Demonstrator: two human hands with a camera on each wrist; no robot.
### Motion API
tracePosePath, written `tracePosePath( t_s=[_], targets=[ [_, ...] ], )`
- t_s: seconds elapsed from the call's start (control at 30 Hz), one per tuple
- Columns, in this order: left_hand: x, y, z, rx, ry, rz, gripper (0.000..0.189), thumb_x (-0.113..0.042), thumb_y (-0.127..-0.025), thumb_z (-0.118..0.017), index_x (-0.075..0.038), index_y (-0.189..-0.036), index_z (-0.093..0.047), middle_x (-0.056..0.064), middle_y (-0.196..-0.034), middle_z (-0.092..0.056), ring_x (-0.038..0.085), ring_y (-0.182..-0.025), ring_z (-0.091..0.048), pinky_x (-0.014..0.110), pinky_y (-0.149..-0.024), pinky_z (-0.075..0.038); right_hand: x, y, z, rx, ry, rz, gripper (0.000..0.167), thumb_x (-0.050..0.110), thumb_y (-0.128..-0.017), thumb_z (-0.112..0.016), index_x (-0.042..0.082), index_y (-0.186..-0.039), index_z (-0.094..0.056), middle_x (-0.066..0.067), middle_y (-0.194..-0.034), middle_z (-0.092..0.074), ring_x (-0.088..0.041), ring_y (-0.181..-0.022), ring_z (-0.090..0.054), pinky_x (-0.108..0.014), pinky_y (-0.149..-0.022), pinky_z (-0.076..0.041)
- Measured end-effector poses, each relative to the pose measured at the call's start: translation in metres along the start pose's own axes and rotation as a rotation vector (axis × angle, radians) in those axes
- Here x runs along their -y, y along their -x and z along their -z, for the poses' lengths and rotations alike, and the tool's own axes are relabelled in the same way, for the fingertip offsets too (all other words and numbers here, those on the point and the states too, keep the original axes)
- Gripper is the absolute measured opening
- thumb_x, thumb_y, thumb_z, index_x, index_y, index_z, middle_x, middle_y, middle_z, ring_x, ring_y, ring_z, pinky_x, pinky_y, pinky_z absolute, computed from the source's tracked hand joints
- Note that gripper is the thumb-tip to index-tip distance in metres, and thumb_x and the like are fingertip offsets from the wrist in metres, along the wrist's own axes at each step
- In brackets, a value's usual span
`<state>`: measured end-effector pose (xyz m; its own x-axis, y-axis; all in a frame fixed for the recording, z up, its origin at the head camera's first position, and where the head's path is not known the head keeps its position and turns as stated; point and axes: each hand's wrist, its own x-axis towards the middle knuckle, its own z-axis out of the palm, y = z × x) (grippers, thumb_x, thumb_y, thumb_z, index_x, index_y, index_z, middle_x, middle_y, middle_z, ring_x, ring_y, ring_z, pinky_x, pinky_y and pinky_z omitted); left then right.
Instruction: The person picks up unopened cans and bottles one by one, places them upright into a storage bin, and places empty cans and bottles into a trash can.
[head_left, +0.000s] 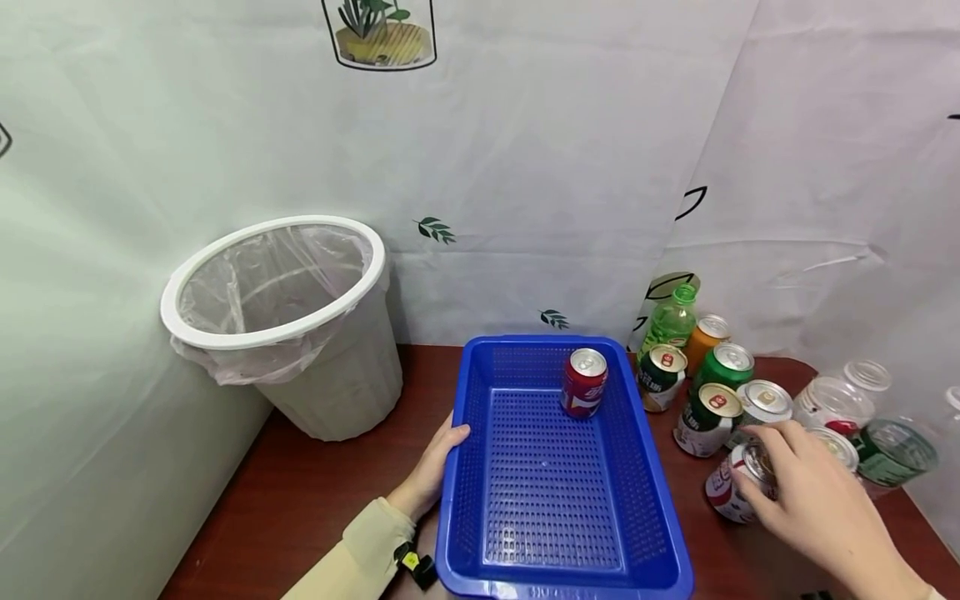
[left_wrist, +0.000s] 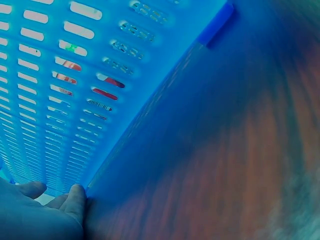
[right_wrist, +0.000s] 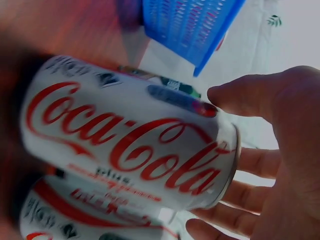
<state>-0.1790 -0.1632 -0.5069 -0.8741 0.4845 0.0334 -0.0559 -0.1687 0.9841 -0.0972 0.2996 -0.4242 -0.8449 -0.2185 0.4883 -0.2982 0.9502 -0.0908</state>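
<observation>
A blue plastic basket (head_left: 551,483) stands on the table, with a dark red soda can (head_left: 583,385) upright at its far right. My left hand (head_left: 429,471) grips the basket's left rim; thumb and fingertips also show against its slotted wall in the left wrist view. At the right, my right hand (head_left: 821,500) is around the top of a white Coca-Cola can (right_wrist: 125,132), thumb on one side and fingers behind. That can stands on the table. Another white-and-red can (right_wrist: 85,215) is beside it in the right wrist view.
Several cans, including a green can (head_left: 731,367), and a green plastic bottle (head_left: 671,321) crowd the table's right side. Clear plastic bottles (head_left: 832,404) are behind my right hand. A lined trash bin (head_left: 330,392) stands at the left, near the white cloth backdrop.
</observation>
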Motion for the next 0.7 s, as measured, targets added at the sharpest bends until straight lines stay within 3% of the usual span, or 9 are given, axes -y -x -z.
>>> tracePosePath(
  t_s=[0.2,0.7],
  targets=[
    [-0.001,0.002,0.000,-0.014,0.003,0.001,0.068,-0.033,-0.105,-0.036,-0.027,-0.167,-0.010,0.020,-0.166,-0.029,0.040,-0.145,-0.036,0.038,-0.114,-0.037,0.000,0.013,-0.002,0.042,-0.001,-0.035,0.064,0.023,-0.064,-0.090,0.001,-0.117,-0.064,-0.018,-0.101,-0.063,-0.038,-0.091,-0.060,-0.061,-0.074,-0.049],
    [-0.001,0.000,-0.001,-0.008,-0.014,-0.012,0.066,-0.034,-0.106,-0.035,-0.029,-0.167,-0.011,0.020,-0.166,-0.030,0.041,-0.146,-0.035,0.039,-0.114,-0.037,0.000,0.024,-0.010,0.125,-0.054,-0.139,0.081,0.021,-0.067,-0.091,0.000,-0.135,-0.051,-0.027,-0.113,-0.058,-0.045,-0.091,-0.064,-0.066,-0.069,-0.050]
  ],
)
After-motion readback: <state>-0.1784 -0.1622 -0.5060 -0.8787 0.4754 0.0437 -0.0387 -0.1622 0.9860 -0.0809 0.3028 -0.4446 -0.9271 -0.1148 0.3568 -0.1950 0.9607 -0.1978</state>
